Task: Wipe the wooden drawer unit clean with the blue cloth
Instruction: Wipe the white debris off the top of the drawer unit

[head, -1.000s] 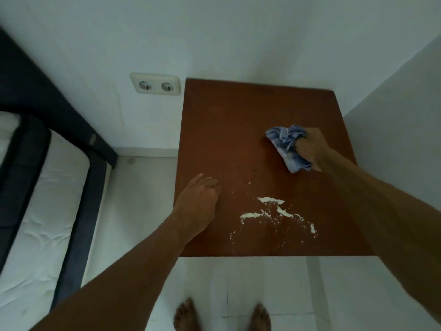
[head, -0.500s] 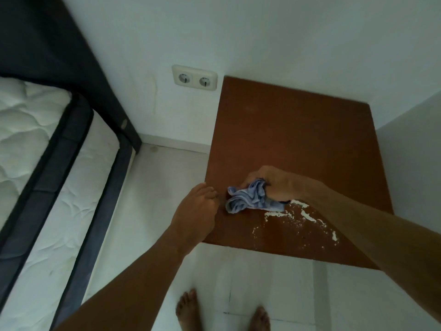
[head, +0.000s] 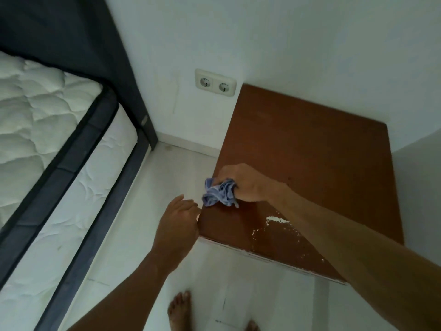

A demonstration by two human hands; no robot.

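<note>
The right hand (head: pixel 248 185) is gripping the blue cloth (head: pixel 219 193) in a closed grip, fingers curled around the bunched fabric, and is pressing it against the top of the wooden drawer unit (head: pixel 317 163) at its left edge, near the front left corner. Part of the cloth is hanging just past that edge. The left hand (head: pixel 177 223) is resting beside the unit's left edge near the front corner, its grip loose with fingers partly curled and holding nothing; whether it is touching the wood cannot be told. White crumbs and a smear of white residue (head: pixel 276 220) are lying on the top near the front edge, partly hidden under the right forearm. No drawers are showing from this angle, so their contents cannot be told. A double wall socket (head: pixel 215 83) is sitting on the wall just beside the unit's back left corner. A mattress (head: pixel 47 130) is lying to the left. Bare feet (head: pixel 179 309) are standing on the pale floor (head: pixel 148 235) in front of the unit.
</note>
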